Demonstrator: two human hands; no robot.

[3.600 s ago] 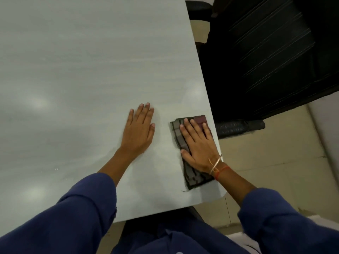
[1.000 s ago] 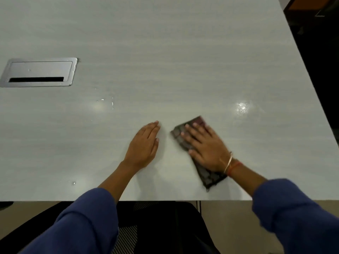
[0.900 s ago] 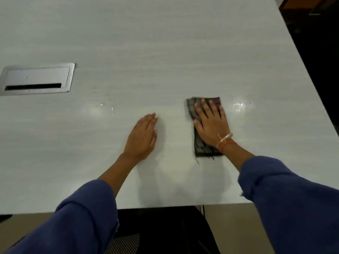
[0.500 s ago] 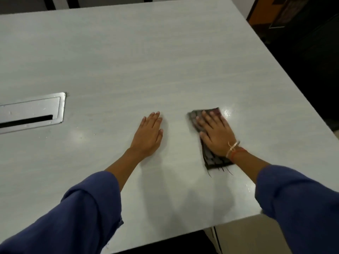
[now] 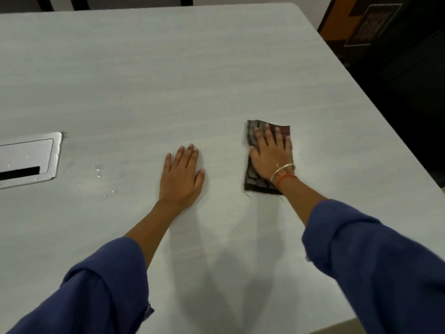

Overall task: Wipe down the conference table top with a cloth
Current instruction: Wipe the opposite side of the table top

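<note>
- The right hand (image 5: 271, 156) lies flat on the cloth (image 5: 255, 182), fingers (image 5: 267, 133) straight and spread, pressing it to the desk (image 5: 168, 75) rather than gripping.
- The left hand (image 5: 181, 177) rests palm-down on the desk beside it, fingers straight, holding nothing.
- The hand hides the cloth's middle.
- A metal cable hatch (image 5: 29, 160) is cut off at the left edge; droplets (image 5: 98, 174) lie beside it.
</note>
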